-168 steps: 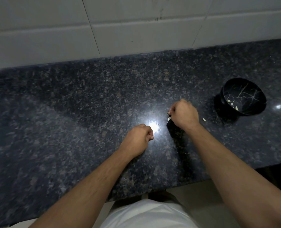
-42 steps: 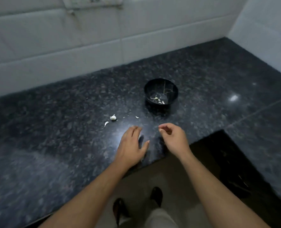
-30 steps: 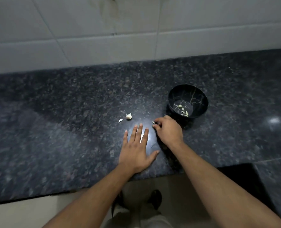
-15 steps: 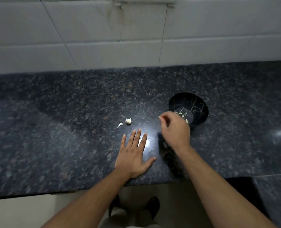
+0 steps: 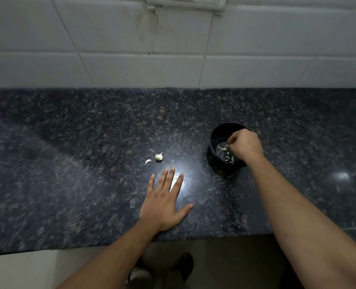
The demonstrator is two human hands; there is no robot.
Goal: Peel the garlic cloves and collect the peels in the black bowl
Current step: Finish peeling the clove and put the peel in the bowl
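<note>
Over the black bowl [image 5: 215,140], part of the rim is hidden by the right hand [image 5: 246,146], fingers curled, contents unclear, while the left hand [image 5: 162,203] is laid flat, holding nothing.

text: none legible | labels: none | wall switch plate [image 5: 185,2] (markings too small to tell)

I'm in a home kitchen: dark speckled granite countertop [image 5: 89,163], white tiled wall [image 5: 110,38], switch plate [image 5: 185,2], garlic clove [image 5: 158,157] on the stone.
</note>
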